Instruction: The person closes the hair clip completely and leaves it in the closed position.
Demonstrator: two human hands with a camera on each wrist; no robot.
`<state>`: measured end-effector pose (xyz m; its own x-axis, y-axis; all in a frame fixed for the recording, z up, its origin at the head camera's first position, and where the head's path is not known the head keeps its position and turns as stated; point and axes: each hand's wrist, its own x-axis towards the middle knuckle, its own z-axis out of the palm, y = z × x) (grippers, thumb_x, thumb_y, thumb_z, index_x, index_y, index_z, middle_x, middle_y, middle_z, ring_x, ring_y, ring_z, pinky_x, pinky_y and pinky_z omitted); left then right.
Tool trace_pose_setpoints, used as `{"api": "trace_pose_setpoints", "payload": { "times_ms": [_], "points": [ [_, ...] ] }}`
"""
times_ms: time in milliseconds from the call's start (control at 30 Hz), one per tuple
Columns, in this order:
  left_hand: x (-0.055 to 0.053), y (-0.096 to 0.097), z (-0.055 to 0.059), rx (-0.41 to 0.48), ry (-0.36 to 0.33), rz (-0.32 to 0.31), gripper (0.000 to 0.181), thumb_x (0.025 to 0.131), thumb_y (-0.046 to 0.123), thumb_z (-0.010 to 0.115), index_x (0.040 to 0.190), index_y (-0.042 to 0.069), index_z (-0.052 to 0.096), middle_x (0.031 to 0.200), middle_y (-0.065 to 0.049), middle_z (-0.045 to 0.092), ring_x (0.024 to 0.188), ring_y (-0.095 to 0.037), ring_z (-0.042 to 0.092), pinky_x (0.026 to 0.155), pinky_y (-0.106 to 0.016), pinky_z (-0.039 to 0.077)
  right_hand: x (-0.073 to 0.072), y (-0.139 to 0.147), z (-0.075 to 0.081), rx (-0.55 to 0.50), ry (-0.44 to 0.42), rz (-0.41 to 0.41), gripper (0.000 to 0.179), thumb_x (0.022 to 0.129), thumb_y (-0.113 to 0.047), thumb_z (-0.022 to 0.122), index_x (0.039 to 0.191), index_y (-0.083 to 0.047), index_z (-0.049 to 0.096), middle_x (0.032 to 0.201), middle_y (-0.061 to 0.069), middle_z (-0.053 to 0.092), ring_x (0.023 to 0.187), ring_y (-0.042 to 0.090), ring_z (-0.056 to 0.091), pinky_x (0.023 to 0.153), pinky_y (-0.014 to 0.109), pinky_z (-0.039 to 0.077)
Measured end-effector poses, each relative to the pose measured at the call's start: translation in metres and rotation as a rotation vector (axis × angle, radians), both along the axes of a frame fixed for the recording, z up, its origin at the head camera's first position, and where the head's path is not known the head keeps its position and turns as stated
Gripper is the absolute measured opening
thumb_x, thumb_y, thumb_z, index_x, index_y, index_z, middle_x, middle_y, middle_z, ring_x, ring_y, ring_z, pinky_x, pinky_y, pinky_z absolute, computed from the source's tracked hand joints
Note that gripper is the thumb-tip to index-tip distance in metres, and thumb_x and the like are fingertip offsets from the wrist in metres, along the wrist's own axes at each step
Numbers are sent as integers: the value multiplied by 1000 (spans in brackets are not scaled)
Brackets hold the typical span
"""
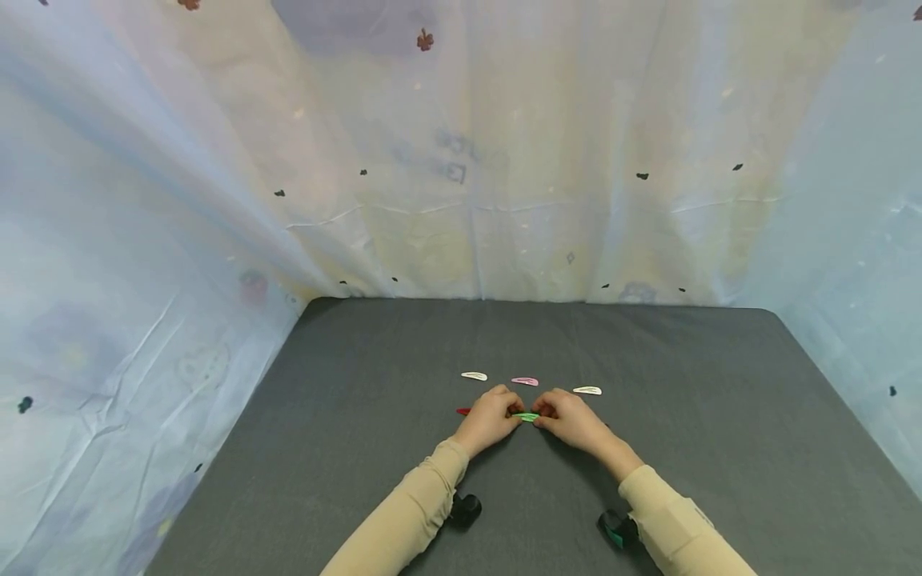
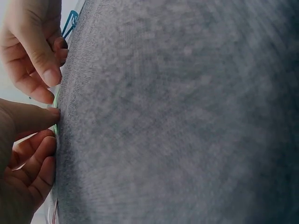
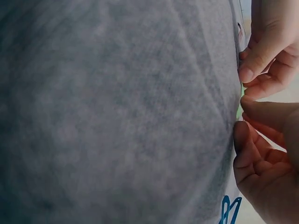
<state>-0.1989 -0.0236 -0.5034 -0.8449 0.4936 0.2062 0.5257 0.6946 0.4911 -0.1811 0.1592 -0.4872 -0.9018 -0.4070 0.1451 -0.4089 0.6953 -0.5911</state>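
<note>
A green snap hair clip (image 1: pixel 527 417) lies low over the dark table between both hands. My left hand (image 1: pixel 491 418) pinches its left end between thumb and fingers. At the other end, the curled fingers of my right hand (image 1: pixel 574 419) pinch it, with the two hands' fingertips close together. Part of a red hair clip (image 1: pixel 463 411) shows beside the left hand, which covers the rest. A blue hair clip (image 3: pixel 229 211) appears near the right hand in the right wrist view and is hidden by that hand in the head view.
Beyond the hands, a white clip (image 1: pixel 474 375), a pink clip (image 1: pixel 525 382) and a cream clip (image 1: pixel 587 390) lie in a loose row. Grey cloth covers the table (image 1: pixel 346 448). A pale patterned curtain (image 1: pixel 533 240) stands along its back and sides.
</note>
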Motion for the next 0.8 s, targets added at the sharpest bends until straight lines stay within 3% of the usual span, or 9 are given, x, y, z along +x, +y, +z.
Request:
{"api": "trace_pose_setpoints", "payload": {
  "times_ms": [367, 800],
  "points": [
    [4, 1, 7, -15, -6, 5, 11, 82, 20, 71, 92, 14, 69, 87, 2, 58, 71, -5, 51, 65, -15, 42, 6, 16, 12, -23, -37, -39, 16, 85, -14, 67, 97, -4, 67, 81, 1, 64, 69, 6, 55, 60, 21, 45],
    [9, 30, 15, 15, 5, -20, 18, 83, 23, 70, 98, 14, 69, 95, 2, 61, 77, -5, 56, 69, -16, 45, 20, 60, 17, -28, -94, -227, 23, 86, -20, 66, 106, -7, 66, 91, 4, 62, 67, 6, 50, 57, 22, 42]
  ]
}}
